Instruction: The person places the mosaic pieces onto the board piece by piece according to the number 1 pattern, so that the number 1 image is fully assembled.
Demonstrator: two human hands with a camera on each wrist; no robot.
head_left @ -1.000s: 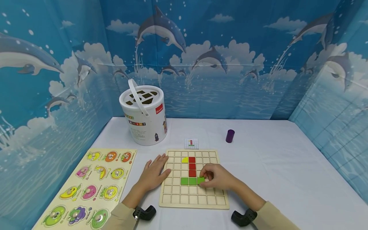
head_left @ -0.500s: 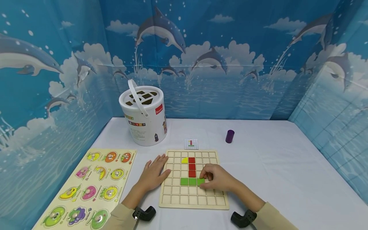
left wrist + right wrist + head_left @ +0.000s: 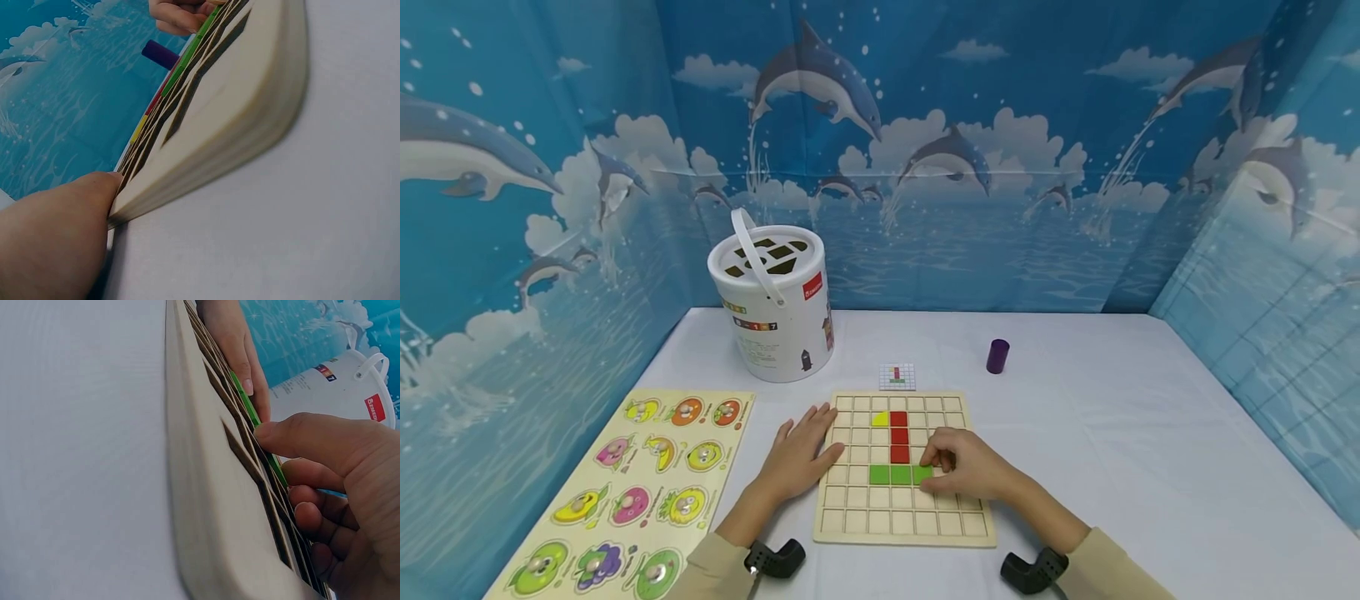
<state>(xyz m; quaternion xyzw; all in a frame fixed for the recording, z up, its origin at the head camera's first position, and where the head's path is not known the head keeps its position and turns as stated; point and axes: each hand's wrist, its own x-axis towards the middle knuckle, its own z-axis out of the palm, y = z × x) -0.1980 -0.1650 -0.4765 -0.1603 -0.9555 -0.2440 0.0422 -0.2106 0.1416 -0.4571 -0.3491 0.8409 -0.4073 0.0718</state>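
Note:
A wooden grid board point(image 3: 856, 521) lies flat on the white table. Three green square tiles point(image 3: 900, 475) sit side by side in one row of it. Above them three red tiles point(image 3: 898, 437) form a column, with a yellow rounded tile point(image 3: 881, 419) left of the top one. My right hand point(image 3: 970, 463) pinches the rightmost green tile point(image 3: 921, 474) between thumb and curled forefinger; in the right wrist view the thumb point(image 3: 269, 430) presses its near edge. My left hand point(image 3: 797, 452) rests with fingers spread along the board's left edge.
A small printed pattern card point(image 3: 897, 377) lies behind the board. A purple cylinder point(image 3: 997, 356) stands at the back right, and a white lidded bucket point(image 3: 775, 333) at the back left. On the left lies a fruit peg puzzle point(image 3: 647, 475). A dolphin-print curtain point(image 3: 1000, 250) surrounds the table.

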